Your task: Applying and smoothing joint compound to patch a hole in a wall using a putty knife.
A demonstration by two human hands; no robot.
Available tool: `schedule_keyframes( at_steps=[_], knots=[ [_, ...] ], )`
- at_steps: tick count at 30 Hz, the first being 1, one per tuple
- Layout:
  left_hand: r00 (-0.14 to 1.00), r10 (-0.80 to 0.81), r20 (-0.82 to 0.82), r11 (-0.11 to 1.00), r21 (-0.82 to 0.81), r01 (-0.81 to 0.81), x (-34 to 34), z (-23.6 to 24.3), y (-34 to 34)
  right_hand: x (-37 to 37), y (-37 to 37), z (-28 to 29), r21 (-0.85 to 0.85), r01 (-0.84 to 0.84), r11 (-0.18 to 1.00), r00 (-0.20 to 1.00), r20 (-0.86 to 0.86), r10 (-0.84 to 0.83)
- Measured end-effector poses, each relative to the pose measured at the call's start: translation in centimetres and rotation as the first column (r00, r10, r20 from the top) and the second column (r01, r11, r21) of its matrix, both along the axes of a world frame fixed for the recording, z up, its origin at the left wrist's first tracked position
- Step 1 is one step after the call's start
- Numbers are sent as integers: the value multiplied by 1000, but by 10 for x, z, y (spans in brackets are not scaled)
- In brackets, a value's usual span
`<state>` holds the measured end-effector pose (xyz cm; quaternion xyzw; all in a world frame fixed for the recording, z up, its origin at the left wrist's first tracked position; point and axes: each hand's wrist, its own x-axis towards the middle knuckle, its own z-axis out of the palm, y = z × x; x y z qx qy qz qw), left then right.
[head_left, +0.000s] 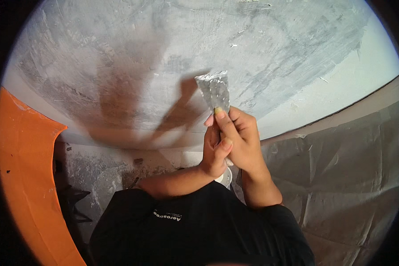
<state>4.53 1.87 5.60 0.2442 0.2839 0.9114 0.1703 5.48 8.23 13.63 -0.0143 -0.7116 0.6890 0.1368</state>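
Observation:
A putty knife [215, 88] with a flared metal blade, smeared with pale filler, points up in front of a grey-white wall [186, 35]. My right hand [244, 137] is closed round it, with the thumb pressed along the base of the blade. Just below and to the left, my left hand [213, 157] is wrapped round the lower handle, against the right hand. Most of the handle is hidden by my fingers. The blade's edge looks close to the wall, but I cannot tell whether it touches.
The wall carries patchy grey and white filler. An orange sheet [22, 168] hangs at the left, and a creased grey-brown sheet [341, 177] covers the right side. A white tub [226, 178] shows partly below my hands. Dark metal parts [77, 206] stand by the orange sheet.

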Motion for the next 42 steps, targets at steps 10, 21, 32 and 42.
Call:
schedule_keyframes(
  at_steps=[10,21,32,42],
  knots=[
    [979,180,-98,983,-6,-181,2,35,-21,28,-3,-5,24,-48,999,998,-46,49],
    [979,86,186,837,-546,30,10,-39,4,53,51,-34,399,161,902,982,-156,-106],
    [999,-38,5,999,26,38,-23,-18,6,-11,27,-6,-31,-101,994,984,-148,95],
    [996,54,-67,998,22,-53,-29,35,21,-45,14,15,-98,71,993,969,-231,-92]
  ],
)
